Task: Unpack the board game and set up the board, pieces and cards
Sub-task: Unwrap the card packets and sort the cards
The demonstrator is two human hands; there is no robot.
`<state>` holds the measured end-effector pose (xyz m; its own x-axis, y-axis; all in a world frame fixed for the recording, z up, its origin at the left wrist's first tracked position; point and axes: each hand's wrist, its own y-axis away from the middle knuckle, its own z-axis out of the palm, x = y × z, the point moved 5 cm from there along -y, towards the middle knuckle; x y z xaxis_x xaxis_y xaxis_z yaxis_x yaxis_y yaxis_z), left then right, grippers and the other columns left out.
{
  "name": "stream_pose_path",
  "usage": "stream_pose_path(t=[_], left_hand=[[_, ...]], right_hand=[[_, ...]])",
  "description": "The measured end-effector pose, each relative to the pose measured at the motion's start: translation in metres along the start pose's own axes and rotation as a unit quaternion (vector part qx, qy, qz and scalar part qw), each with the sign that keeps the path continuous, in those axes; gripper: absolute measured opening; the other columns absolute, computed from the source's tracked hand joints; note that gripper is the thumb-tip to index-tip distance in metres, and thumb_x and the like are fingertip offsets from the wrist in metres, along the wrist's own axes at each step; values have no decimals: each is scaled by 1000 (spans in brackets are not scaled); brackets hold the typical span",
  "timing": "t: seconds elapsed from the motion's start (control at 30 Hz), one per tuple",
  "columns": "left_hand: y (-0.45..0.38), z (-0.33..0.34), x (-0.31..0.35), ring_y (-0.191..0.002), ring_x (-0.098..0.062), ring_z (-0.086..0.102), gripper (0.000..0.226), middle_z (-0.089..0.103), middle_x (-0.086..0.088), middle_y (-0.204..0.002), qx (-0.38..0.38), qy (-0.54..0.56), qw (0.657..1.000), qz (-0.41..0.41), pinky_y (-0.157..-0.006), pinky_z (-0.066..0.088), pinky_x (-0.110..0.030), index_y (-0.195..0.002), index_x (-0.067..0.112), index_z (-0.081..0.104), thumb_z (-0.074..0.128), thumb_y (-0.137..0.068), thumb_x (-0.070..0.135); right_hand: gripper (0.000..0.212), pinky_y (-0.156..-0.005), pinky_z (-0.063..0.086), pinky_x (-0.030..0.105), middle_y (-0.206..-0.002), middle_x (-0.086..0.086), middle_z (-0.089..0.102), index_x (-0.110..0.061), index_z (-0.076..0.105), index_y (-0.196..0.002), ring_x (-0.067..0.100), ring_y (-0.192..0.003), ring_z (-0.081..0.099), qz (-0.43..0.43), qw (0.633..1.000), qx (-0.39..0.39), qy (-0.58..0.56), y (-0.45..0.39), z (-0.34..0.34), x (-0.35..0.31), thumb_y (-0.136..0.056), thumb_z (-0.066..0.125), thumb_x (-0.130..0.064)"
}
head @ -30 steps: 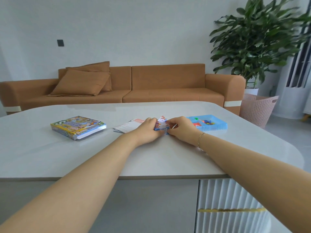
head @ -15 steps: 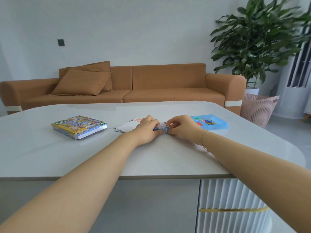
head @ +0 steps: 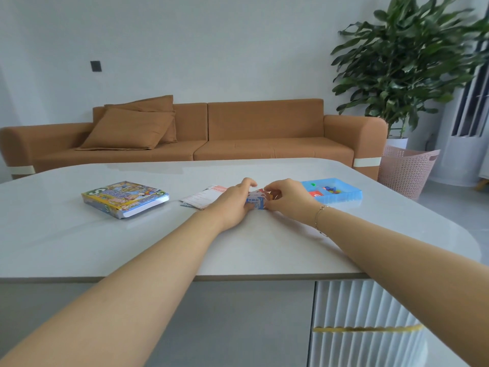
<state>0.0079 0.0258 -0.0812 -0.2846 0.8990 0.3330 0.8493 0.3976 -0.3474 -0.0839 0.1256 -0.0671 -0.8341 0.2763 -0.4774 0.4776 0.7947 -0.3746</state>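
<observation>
card pack (head: 256, 202) mid-bench (head: 79, 234), clamped between both hands | left hand (head: 234, 203) curled round its left end | right hand (head: 287, 197) pinching its right end | blue tray (head: 344, 198) just right | game box (head: 125, 198), leaflet (head: 203, 198) left

Blue tray (head: 344, 198), multicoloured box (head: 124, 198), white table (head: 264, 245).

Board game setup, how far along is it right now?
Early stage. Done: the blue tray of pieces sits out on the table, with printed sheets beside the game box. In hand: the left hand and right hand both grip a small card pack. Left: no board is laid out, and pieces remain in the tray.
</observation>
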Motion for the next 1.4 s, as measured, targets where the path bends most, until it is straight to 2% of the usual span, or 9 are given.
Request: stream_pose_path(t=[0.2,0.37,0.67,0.83,0.97,1.1,1.2,1.3,1.4], left_hand=[[-5,8,-5,-127,-30,40,39,45,-11,-135,-38,-48,998,-12,-105,35,-41,-135,13,42,47,-98,20],[-5,13,-2,-137,-33,24,55,26,-14,-148,-67,-105,992,-32,-109,28,-43,-150,10,13,37,-101,17],[-4,12,-2,-133,-33,27,56,30,-15,-144,-79,-89,992,-51,-106,30,-42,-150,9,9,34,-99,9],[-1,10,-2,-141,-30,21,64,20,-17,-154,-77,-33,994,-66,-113,23,-39,-151,8,-2,33,-97,4],[-2,11,-10,-134,-28,35,64,34,-12,-147,-62,50,994,-71,-112,28,-35,-152,16,8,36,-96,2],[-2,8,-14,-115,-24,50,56,51,-8,-124,-13,129,988,-82,-92,36,-23,-145,13,26,43,-93,-1],[-2,3,-15,-114,-19,50,57,51,-5,-128,5,273,952,-136,-87,40,-21,-139,11,37,35,-85,-10],[-1,0,-17,-115,-22,51,52,57,-6,-113,49,496,838,-222,-104,41,-32,-134,5,44,34,-85,-11],[2,0,-8,-109,-24,53,38,50,-11,-116,51,597,761,-248,-85,49,-29,-126,0,47,33,-91,-6]], right_hand=[[33,-83,36,32,-106,13,49,0,61,-104,29,-103,48,35,989,-41,137,5,7,-2,-95,44,-27],[41,-100,29,38,-122,15,40,-4,58,-115,29,-118,33,26,973,-107,201,13,23,-9,-97,29,-27],[36,-80,39,24,-115,2,59,-13,61,-122,15,-93,52,16,1000,10,-12,-2,9,1,-88,58,-24],[11,-63,39,19,-87,-6,66,-19,69,-92,8,-74,56,-2,997,43,-70,-5,5,0,-85,63,-15],[9,-61,43,17,-79,-3,68,-18,61,-83,13,-75,61,6,995,37,-93,-7,8,-1,-83,63,-10],[15,-76,53,30,-86,7,73,-15,56,-91,17,-73,66,3,993,27,-114,-6,10,-2,-83,64,-5],[16,-79,53,30,-89,7,72,-13,60,-98,20,-77,68,-2,994,37,-104,-6,8,2,-84,63,-5],[22,-81,51,27,-92,6,71,-10,65,-106,18,-81,65,-2,996,36,-83,-7,9,5,-85,61,-5],[24,-75,44,20,-89,2,67,-11,69,-105,13,-81,58,-8,997,37,-62,-7,10,4,-82,63,-7]])
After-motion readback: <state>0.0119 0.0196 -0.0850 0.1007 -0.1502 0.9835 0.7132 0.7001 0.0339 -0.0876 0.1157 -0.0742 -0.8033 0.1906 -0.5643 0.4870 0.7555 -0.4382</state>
